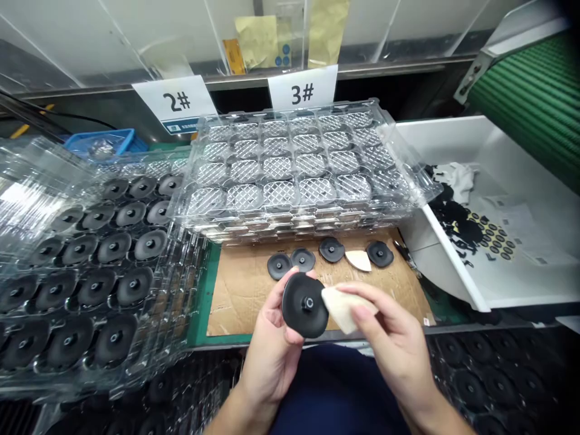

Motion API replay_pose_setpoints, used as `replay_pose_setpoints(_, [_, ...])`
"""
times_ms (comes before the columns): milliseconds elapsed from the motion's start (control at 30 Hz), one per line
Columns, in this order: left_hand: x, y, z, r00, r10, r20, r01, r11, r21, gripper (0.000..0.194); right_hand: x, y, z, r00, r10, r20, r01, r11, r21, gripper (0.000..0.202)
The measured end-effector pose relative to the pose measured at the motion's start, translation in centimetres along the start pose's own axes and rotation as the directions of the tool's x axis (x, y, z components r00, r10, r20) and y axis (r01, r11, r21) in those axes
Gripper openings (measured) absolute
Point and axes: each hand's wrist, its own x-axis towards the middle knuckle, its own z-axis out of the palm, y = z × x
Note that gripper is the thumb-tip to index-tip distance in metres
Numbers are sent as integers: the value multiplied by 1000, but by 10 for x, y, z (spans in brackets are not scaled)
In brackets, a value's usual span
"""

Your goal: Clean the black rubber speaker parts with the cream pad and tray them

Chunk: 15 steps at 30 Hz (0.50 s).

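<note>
- 1 black disc (pixel 296 314), rounded in outline and dark all over, with 1 small raised hub (pixel 307 304) standing from its face and a paler ring at the hub's tip.
- The disc is tilted up, hub side toward the camera, held by its edge in the left hand (pixel 274 347), with fingertips at the upper and lower left of the rim.
- 1 cream wedge (pixel 341 309), sponge-like and plain, pinched between the thumb and fingers of the right hand (pixel 392 332).
- The wedge's left end meets the disc's right edge in this view; whether the 2 touch cannot be told.
</note>
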Motion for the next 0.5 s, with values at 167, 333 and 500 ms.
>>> replay_pose_setpoints(167, [-3,-2,-1,999,-24,-37,24,1000,16,66,4,-11,-11,980,-53,-194,13,979,-202,24])
replay_pose_setpoints(333, [-8,-3,-4,993,-104,-57,107,993,55,60,6,-44,8,901,-385,198,417,896,-155,31])
replay_pose_setpoints(500, [-13,-3,-15,988,-107,-113,117,990,79,60,17,-46,23,880,-305,363,375,917,-137,22])
